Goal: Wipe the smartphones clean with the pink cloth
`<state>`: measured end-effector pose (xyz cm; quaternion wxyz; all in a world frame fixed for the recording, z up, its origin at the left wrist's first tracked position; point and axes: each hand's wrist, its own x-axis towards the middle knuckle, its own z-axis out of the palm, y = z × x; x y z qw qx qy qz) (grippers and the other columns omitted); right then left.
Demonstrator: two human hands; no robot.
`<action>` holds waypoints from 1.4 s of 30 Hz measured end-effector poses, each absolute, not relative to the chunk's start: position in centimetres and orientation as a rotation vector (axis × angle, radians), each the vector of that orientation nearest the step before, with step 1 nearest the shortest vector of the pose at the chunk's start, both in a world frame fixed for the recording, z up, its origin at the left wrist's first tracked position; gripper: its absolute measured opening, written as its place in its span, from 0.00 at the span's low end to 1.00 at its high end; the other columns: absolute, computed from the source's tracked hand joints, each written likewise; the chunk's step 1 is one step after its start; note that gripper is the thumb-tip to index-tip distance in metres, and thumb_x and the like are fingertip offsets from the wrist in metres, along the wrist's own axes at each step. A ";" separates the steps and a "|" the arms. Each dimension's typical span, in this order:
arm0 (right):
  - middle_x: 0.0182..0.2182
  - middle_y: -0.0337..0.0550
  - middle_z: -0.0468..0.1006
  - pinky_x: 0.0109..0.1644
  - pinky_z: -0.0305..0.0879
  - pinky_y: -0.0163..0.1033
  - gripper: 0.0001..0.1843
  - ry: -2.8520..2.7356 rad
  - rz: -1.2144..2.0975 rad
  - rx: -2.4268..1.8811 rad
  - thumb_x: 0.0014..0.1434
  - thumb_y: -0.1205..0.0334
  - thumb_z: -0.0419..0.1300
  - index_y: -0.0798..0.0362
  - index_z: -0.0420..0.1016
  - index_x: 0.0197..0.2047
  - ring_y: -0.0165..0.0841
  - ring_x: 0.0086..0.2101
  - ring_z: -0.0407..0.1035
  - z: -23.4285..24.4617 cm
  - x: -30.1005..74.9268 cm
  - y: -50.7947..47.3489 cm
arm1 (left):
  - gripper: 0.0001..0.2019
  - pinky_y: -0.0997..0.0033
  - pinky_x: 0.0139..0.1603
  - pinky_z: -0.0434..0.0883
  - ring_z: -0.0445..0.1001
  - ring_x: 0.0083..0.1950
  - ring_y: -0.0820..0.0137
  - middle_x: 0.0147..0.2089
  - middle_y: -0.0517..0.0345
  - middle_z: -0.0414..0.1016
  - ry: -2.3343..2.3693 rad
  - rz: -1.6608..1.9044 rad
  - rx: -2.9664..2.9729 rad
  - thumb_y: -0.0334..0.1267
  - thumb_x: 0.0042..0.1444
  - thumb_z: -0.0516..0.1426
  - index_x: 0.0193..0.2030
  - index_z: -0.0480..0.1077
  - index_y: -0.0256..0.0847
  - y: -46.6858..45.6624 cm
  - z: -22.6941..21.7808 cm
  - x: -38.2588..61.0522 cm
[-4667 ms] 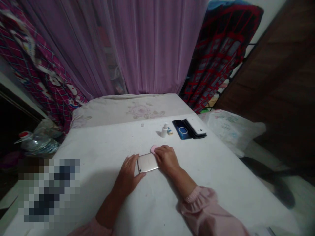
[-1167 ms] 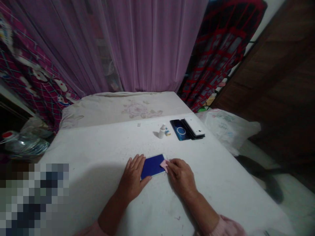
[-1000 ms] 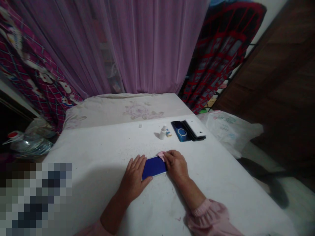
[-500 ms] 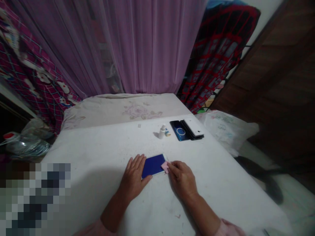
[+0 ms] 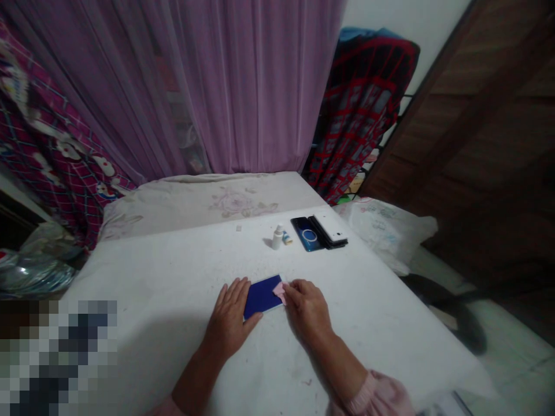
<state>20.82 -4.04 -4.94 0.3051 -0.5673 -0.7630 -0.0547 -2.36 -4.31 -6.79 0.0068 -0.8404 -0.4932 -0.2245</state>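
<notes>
A white-edged smartphone (image 5: 262, 296) with a plain deep-blue face lies flat on the white sheet. My left hand (image 5: 229, 316) grips its left end, the fingers along the far side and the thumb at the near edge. In my right hand (image 5: 309, 307) a small pink cloth (image 5: 280, 291) is pinched between thumb and fingertips. The cloth touches the phone's right end and covers part of it. Beyond the phone, a small white bottle (image 5: 277, 237) stands upright beside a little blue-and-yellow item (image 5: 287, 238) that I cannot make out.
At the back right of the white sheet (image 5: 165, 271) lie a blue-backed phone (image 5: 307, 234) and a stack of phones with a white one (image 5: 330, 227) on top. A tiny grey square (image 5: 239, 229) lies farther left. A plastic bag (image 5: 385, 231) is past the right edge.
The whole view has shifted slightly with my head. My right hand and the pink cloth remain at the phone's right end, and my left hand keeps its hold.
</notes>
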 end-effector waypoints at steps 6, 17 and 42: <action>0.35 0.46 0.77 0.37 0.57 0.38 0.11 -1.987 -0.116 -1.483 0.65 0.63 0.56 0.49 0.81 0.44 0.34 0.34 0.67 -5.0 21.6 -6.2 | 0.36 0.46 0.67 0.60 0.62 0.69 0.53 0.68 0.39 0.63 -1.464 -0.720 -2.642 0.54 0.65 0.49 0.73 0.45 0.37 -4.1 -7.1 -2.9; 0.32 0.44 0.77 0.35 0.56 0.38 0.08 -2.054 -0.135 -1.534 0.61 0.64 0.60 0.49 0.82 0.39 0.34 0.33 0.67 -3.9 20.6 -4.6 | 0.36 0.42 0.66 0.60 0.64 0.67 0.50 0.66 0.39 0.66 -1.472 -0.757 -2.598 0.55 0.62 0.52 0.72 0.51 0.38 -4.2 -8.3 -4.8; 0.39 0.43 0.80 0.45 0.59 0.41 0.10 -2.414 0.329 -1.418 0.62 0.62 0.62 0.44 0.82 0.46 0.37 0.42 0.69 -2.2 16.1 1.2 | 0.34 0.39 0.68 0.54 0.61 0.69 0.49 0.67 0.39 0.64 -1.715 -0.622 -2.503 0.52 0.59 0.55 0.68 0.57 0.36 -5.1 -6.8 -4.4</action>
